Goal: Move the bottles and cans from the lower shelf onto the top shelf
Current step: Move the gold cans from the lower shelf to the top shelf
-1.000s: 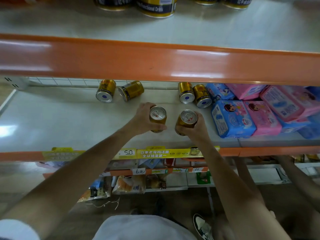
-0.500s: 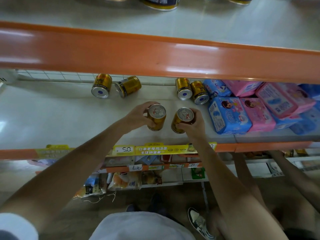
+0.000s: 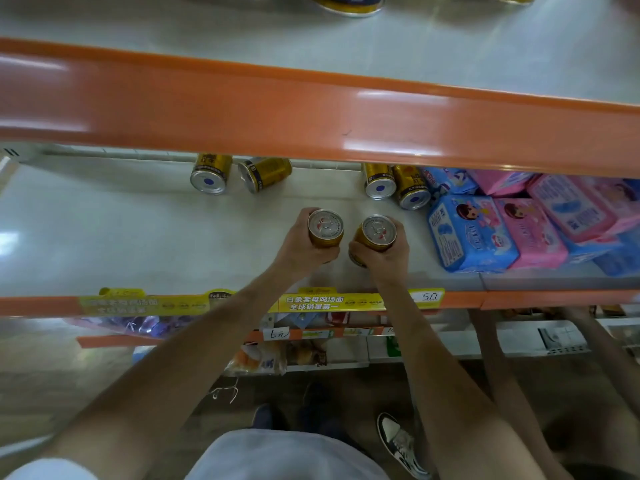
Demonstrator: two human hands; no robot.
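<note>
Two gold cans, one per hand, above the lower shelf (image 3: pixel 138 237), grips unchanged from half a second ago.
My left hand (image 3: pixel 299 249) wraps the left can (image 3: pixel 325 227), my right hand (image 3: pixel 384 258) the right can (image 3: pixel 375 233). Tops face me, long axes near vertical, the right can's base leaning toward 7 o'clock. Bases hidden, possibly lifted clear.

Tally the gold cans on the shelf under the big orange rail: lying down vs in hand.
Lying on the lower shelf: 4, left pair and right pair, all at the back.
In hand: 2, left can in the left hand, right can in the right hand.
Total: 6
</note>
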